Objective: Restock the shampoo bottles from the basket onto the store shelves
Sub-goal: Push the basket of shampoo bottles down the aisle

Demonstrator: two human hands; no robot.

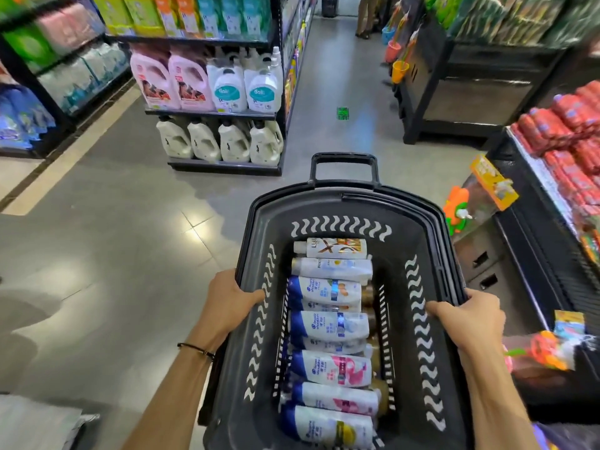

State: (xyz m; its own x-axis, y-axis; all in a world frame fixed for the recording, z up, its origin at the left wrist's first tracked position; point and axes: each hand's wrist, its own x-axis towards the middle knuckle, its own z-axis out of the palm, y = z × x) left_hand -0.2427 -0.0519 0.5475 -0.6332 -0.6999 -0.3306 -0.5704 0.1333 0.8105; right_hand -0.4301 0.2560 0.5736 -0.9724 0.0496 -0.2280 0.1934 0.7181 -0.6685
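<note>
Both forearms reach in from the bottom edge, and the left hand [227, 300], a thin dark bracelet [196, 349] on its wrist, grips the left rim of the basket [418, 219], thumb down the inside wall. The right hand [470, 316] matches it on the opposite rim, fingers curled tight round the edge. Down in the black basket the shampoo bottles [329, 323] lie on their sides, packed in a row from the near end to the far end, mostly white with blue caps, a couple with pink labels, and brown bottles tucked along the right side. The basket's pull handle [344, 157] stands up at its far end. Ahead on the left, across open grey floor [130, 222], stands a shelf end unit: pink jugs [172, 79] beside white jugs [245, 82], cream jugs [220, 141] on the tier below. Between that unit and a black display stand [470, 92] the aisle runs away, a green marker [343, 112] on its floor and a person's legs [365, 17] at the far end. Close on the right, a counter of red packs [558, 131] crowds the basket, with an orange and green toy [456, 209] hanging just beside the rim.
</note>
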